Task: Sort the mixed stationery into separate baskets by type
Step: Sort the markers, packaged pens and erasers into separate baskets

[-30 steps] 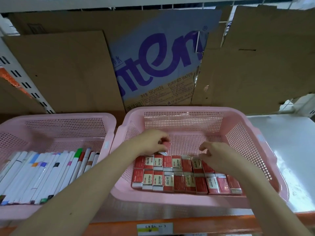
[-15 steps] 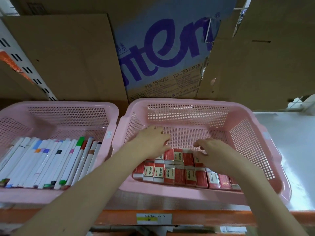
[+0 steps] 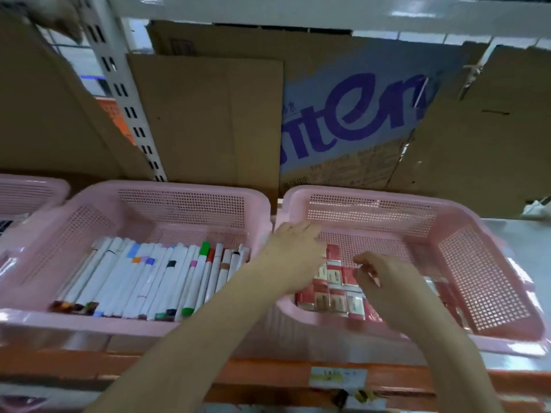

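Shelf bay: white upright [image 3: 119,93] at back left, flattened cardboard [image 3: 208,120] lining the back, one sheet with purple lettering [image 3: 351,114], orange front rail [image 3: 268,374] with a small label [image 3: 338,377] on it. Far left we see the corner of a third pink basket [image 3: 26,192], contents unclear. Next, the left basket [image 3: 179,195] holds markers [image 3: 149,278], mostly white barrels with coloured caps, lying side by side and filling the floor's near part. Beside it, rims nearly touching, the right basket [image 3: 492,257] holds red-and-white erasers [image 3: 334,275] packed in rows against the near wall; far half of the floor is bare mesh. Both our arms reach into the right basket. Left hand [image 3: 295,251] is over the erasers' left end, palm down, fingers extended and loosely bent toward the back row; we can't tell whether it touches or holds anything, fingertips are hidden. Right hand [image 3: 387,275] sits just right of it, above the middle of the rows, fingers curled inward with thumb close to forefinger; whether an eraser is pinched there we can't tell, frame is motion-blurred. Hands are near each other, not touching. Right of the basket: bare white shelf [image 3: 527,251].
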Action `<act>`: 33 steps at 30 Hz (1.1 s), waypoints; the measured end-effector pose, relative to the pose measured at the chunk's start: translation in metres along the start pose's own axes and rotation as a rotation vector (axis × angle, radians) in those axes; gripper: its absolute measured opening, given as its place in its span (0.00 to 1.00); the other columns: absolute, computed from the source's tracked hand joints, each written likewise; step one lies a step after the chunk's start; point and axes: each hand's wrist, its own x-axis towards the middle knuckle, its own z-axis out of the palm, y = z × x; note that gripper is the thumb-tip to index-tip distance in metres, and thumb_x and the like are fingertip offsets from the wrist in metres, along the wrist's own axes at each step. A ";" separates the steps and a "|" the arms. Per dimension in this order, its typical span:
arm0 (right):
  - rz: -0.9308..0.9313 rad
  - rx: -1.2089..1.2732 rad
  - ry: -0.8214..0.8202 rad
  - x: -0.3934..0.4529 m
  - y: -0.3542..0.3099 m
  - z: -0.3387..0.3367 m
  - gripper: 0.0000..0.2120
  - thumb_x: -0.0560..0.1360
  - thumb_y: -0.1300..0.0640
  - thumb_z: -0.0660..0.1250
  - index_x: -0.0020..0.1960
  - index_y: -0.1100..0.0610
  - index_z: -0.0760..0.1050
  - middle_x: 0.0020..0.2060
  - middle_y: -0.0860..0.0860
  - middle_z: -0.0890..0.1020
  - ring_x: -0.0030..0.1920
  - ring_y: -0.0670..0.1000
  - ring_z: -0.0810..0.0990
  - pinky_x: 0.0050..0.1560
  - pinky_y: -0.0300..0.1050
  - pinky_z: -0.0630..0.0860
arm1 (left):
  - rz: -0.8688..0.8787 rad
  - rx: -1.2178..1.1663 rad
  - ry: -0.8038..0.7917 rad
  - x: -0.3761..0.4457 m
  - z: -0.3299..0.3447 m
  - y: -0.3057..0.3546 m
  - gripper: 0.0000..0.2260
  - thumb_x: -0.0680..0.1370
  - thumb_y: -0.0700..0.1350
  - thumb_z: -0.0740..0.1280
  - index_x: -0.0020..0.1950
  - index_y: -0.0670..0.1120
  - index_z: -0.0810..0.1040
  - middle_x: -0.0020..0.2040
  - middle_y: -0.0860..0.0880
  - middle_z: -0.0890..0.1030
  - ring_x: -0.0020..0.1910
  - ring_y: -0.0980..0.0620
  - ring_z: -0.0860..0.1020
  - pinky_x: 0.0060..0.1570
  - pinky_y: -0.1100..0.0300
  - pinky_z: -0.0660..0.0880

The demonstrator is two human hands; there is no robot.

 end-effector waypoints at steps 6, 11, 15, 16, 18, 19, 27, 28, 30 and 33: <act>-0.068 0.129 0.296 -0.031 -0.126 0.043 0.08 0.76 0.59 0.65 0.52 0.59 0.80 0.46 0.53 0.81 0.48 0.56 0.79 0.44 0.42 0.66 | -0.149 -0.232 0.485 -0.169 -0.004 -0.077 0.14 0.74 0.50 0.57 0.46 0.48 0.81 0.42 0.51 0.81 0.42 0.48 0.79 0.44 0.56 0.71; -0.201 0.233 0.302 -0.061 -0.260 0.102 0.07 0.77 0.60 0.64 0.51 0.59 0.80 0.46 0.52 0.81 0.47 0.54 0.79 0.47 0.42 0.70 | -0.420 -0.378 0.477 -0.327 0.018 -0.169 0.11 0.75 0.50 0.60 0.46 0.48 0.81 0.38 0.54 0.80 0.35 0.53 0.77 0.37 0.63 0.73; -0.299 0.251 0.182 -0.079 -0.342 0.137 0.08 0.76 0.60 0.66 0.54 0.59 0.79 0.46 0.47 0.76 0.46 0.47 0.75 0.49 0.36 0.66 | -0.589 -0.382 0.573 -0.415 0.020 -0.221 0.06 0.77 0.46 0.65 0.48 0.49 0.81 0.34 0.58 0.76 0.30 0.58 0.72 0.32 0.65 0.70; -0.317 0.239 0.175 -0.080 -0.355 0.142 0.08 0.75 0.61 0.67 0.53 0.59 0.79 0.44 0.47 0.76 0.46 0.49 0.77 0.48 0.38 0.66 | -0.625 -0.388 0.576 -0.430 0.022 -0.231 0.04 0.77 0.46 0.66 0.48 0.51 0.81 0.34 0.58 0.77 0.30 0.58 0.74 0.31 0.65 0.69; -0.317 0.216 0.156 -0.079 -0.379 0.152 0.08 0.74 0.63 0.68 0.53 0.60 0.79 0.44 0.49 0.78 0.45 0.53 0.78 0.46 0.41 0.68 | -0.684 -0.403 0.579 -0.456 0.026 -0.249 0.03 0.76 0.45 0.67 0.47 0.52 0.80 0.33 0.59 0.75 0.31 0.60 0.74 0.32 0.69 0.67; -0.325 0.203 0.152 -0.076 -0.390 0.156 0.08 0.74 0.63 0.68 0.53 0.60 0.79 0.44 0.51 0.79 0.46 0.55 0.79 0.47 0.42 0.69 | -0.709 -0.410 0.581 -0.465 0.029 -0.258 0.03 0.76 0.44 0.67 0.46 0.51 0.80 0.33 0.60 0.75 0.32 0.61 0.74 0.33 0.71 0.66; -0.391 0.273 0.195 -0.038 -0.489 0.198 0.07 0.76 0.60 0.66 0.53 0.55 0.79 0.47 0.47 0.79 0.46 0.47 0.74 0.48 0.41 0.69 | -0.778 -0.394 0.649 -0.494 0.042 -0.338 0.07 0.76 0.44 0.66 0.49 0.44 0.81 0.43 0.56 0.77 0.40 0.55 0.76 0.41 0.71 0.67; -0.398 0.289 0.184 -0.031 -0.504 0.202 0.07 0.76 0.58 0.65 0.54 0.54 0.78 0.48 0.46 0.78 0.48 0.46 0.74 0.49 0.40 0.68 | -0.790 -0.388 0.652 -0.498 0.039 -0.352 0.08 0.76 0.45 0.64 0.49 0.44 0.81 0.43 0.55 0.77 0.41 0.55 0.76 0.41 0.71 0.67; -0.411 0.304 0.162 -0.016 -0.533 0.210 0.09 0.77 0.57 0.64 0.56 0.54 0.78 0.50 0.45 0.77 0.52 0.45 0.73 0.51 0.37 0.65 | -0.814 -0.356 0.658 -0.506 0.031 -0.382 0.07 0.76 0.43 0.66 0.50 0.44 0.81 0.43 0.54 0.78 0.40 0.53 0.76 0.40 0.69 0.69; -0.437 0.325 0.160 0.001 -0.573 0.222 0.10 0.77 0.57 0.65 0.57 0.55 0.78 0.51 0.45 0.77 0.53 0.43 0.71 0.53 0.33 0.61 | -0.859 -0.354 0.675 -0.522 0.023 -0.423 0.07 0.75 0.39 0.68 0.52 0.44 0.81 0.44 0.54 0.78 0.39 0.53 0.76 0.39 0.60 0.75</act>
